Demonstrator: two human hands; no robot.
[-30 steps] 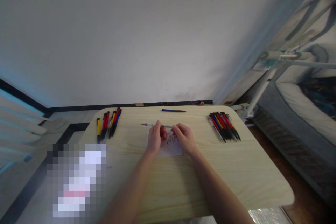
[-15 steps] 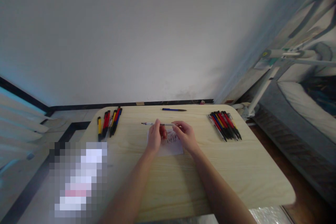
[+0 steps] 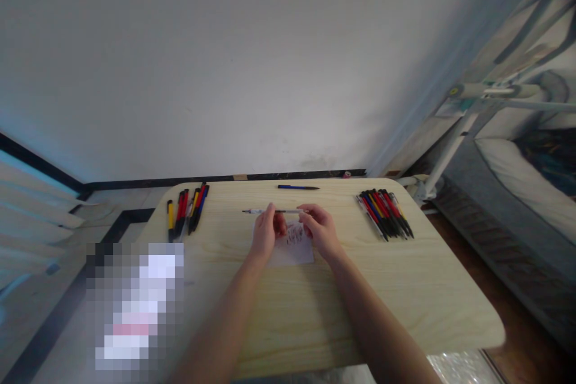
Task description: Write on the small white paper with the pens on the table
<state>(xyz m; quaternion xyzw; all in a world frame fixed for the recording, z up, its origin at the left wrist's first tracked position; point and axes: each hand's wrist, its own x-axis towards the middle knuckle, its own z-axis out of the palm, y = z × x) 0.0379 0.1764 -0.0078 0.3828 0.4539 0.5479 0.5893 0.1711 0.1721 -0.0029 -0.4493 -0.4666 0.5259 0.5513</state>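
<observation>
Near the middle of the table, my left hand is closed on a thin clear pen, whose dark tip points left. My right hand pinches the right end of the pen, which lies level between both hands. Under the hands is a small white paper with dark scribbles. Behind them a blue pen lies near the table's far edge.
On the left of the wooden table lie several pens in yellow, red and blue. A bundle of pens lies at the right. A white wall stands behind; a grey bed is at the right.
My right hand has shifted slightly right along the pen, and more of the pen shows between the hands. My left hand has hardly moved.
</observation>
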